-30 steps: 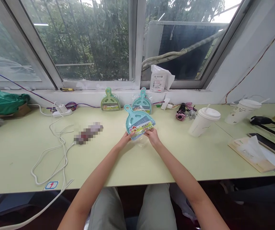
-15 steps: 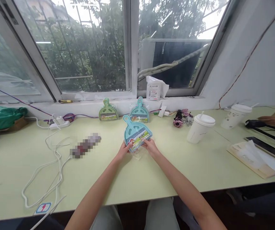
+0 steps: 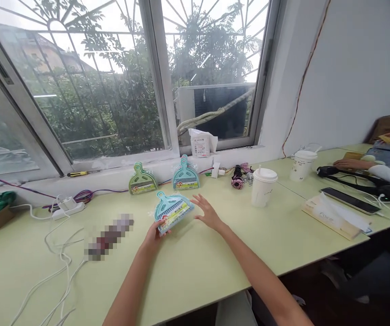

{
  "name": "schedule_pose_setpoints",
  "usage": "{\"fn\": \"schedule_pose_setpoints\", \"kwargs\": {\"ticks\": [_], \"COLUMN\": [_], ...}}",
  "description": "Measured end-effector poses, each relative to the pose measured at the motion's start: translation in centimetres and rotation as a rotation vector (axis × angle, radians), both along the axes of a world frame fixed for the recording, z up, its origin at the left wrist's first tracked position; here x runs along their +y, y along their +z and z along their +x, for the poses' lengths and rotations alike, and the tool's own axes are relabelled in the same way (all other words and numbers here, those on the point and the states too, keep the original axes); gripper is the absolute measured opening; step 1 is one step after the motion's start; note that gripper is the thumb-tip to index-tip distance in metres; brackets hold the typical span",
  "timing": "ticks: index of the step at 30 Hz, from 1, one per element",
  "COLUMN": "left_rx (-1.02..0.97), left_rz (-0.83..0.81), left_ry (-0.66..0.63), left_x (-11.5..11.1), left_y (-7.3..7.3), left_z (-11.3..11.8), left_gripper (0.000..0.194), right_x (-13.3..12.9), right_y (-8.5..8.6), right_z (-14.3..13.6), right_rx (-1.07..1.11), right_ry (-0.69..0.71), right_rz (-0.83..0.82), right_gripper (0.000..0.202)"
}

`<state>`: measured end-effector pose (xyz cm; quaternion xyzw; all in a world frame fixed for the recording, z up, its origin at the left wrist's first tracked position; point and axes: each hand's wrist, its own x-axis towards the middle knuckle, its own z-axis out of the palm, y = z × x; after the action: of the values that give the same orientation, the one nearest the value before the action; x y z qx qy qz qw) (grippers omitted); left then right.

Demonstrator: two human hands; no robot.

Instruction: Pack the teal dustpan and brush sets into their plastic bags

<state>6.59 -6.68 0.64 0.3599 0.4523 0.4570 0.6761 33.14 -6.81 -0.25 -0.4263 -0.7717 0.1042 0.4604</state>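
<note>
A light-blue dustpan with a brush and a printed label (image 3: pixel 172 212), in clear wrapping, is tilted above the table. My left hand (image 3: pixel 156 233) grips it at its lower left corner, thumb on the front. To the right of the dustpan, my right hand (image 3: pixel 208 213) is off it with the fingers spread and nothing in them. Behind, against the wall under the window, stand a green dustpan set (image 3: pixel 142 180) and a teal dustpan set (image 3: pixel 185 175), each looking like several stacked together.
White cups with lids (image 3: pixel 263 186) stand on the right, near a tissue pack (image 3: pixel 332 215) and a phone (image 3: pixel 350 200). A power strip (image 3: pixel 68 208) and white cables lie left, beside a pixelated object (image 3: pixel 110 237). A co-worker's hand (image 3: pixel 353 164) rests at far right.
My right hand has let go of the blue dustpan and opened beside it. The dustpan now hangs from my left hand alone. The camera view has turned to the right and up.
</note>
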Motion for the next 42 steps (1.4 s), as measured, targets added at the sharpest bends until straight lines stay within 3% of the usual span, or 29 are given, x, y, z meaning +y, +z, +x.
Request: {"fn": "schedule_pose_setpoints", "kwargs": {"ticks": [4, 9, 15, 17, 20, 22, 24, 27, 31, 36, 42], "left_rx": [0.043, 0.083, 0.137, 0.151, 0.166, 0.152, 0.111, 0.107, 0.272, 0.326, 0.526], "left_rz": [-0.025, 0.022, 0.098, 0.110, 0.118, 0.111, 0.101, 0.129, 0.230, 0.337, 0.513], "left_ry": [-0.082, -0.214, -0.352, -0.388, -0.418, -0.429, -0.437, -0.441, -0.379, -0.127, 0.049], "left_x": [-0.8, -0.7, -0.6, -0.7, -0.8, -0.9, -1.2, -1.7, -1.6, 0.2, 1.9], "left_y": [0.3, 0.3, -0.3, -0.5, -0.7, -0.5, -0.1, 0.6, 0.4, -1.0, -1.4], "left_z": [0.8, 0.5, 0.1, 0.4, 0.8, 1.0, 1.1, 0.9, 0.6, 0.1, -1.6], "left_gripper": [0.030, 0.033, 0.045, 0.047, 0.049, 0.047, 0.055, 0.061, 0.063, 0.054, 0.042], "right_x": [0.6, 0.5, 0.8, 1.1, 1.5, 1.8, 2.0, 2.2, 1.9, 1.4, 1.8], "right_y": [-1.0, -1.4, -2.2, -2.7, -3.4, -3.6, -3.8, -4.1, -4.5, -4.2, -3.7], "right_z": [-0.7, -0.5, -0.9, -0.8, -0.3, 0.0, 0.2, 0.0, -0.9, -1.9, -2.7], "right_rx": [0.133, 0.266, 0.417, 0.482, 0.638, 0.702, 0.710, 0.725, 0.668, 0.639, 0.515], "right_ry": [0.061, 0.090, -0.002, -0.050, -0.088, -0.039, 0.019, -0.019, -0.103, -0.037, 0.103], "right_rz": [-0.080, -0.203, -0.268, -0.292, -0.449, -0.608, -0.707, -0.660, -0.533, -0.539, -0.630], "right_gripper": [0.017, 0.019, 0.015, 0.020, 0.063, 0.083, 0.082, 0.079, 0.088, 0.089, 0.046]}}
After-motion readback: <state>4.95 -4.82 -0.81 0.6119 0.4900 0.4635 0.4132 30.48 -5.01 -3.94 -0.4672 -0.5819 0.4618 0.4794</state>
